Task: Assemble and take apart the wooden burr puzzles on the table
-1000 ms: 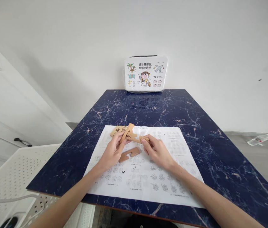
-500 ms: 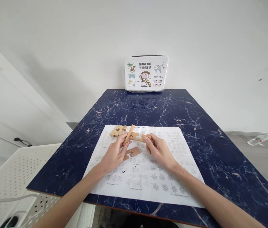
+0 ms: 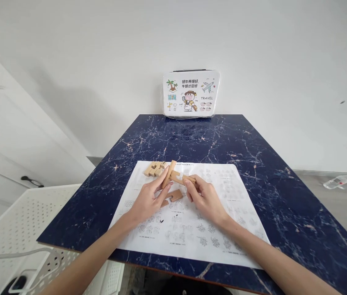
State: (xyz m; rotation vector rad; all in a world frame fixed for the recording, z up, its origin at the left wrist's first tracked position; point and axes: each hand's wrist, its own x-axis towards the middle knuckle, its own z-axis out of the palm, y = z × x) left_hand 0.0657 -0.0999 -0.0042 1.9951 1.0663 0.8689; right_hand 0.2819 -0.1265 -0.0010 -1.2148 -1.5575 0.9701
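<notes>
My left hand (image 3: pixel 150 200) is closed on a flat wooden puzzle piece (image 3: pixel 171 167) that stands tilted between thumb and fingers. A second notched wooden piece (image 3: pixel 176 177) runs crosswise from it, its right end pinched by my right hand (image 3: pixel 203 196). The two pieces meet at the left hand's fingertips; whether they interlock I cannot tell. Below them a darker notched wooden piece (image 3: pixel 176 196) lies on the printed sheet (image 3: pixel 188 229), partly covered by my left fingers. Several pale wooden pieces (image 3: pixel 154 169) lie grouped behind my left hand.
The sheet with puzzle diagrams lies on a dark blue marbled table (image 3: pixel 198 143). At the far edge a white cartoon case (image 3: pixel 191 94) leans on the wall. A white perforated surface (image 3: pixel 4 221) with a cable (image 3: pixel 13 255) is at left; a plastic bottle (image 3: pixel 339 181) lies at right.
The upright piece in my left hand has turned slightly, and the crosswise piece has tilted down to the right. The view has shifted a little.
</notes>
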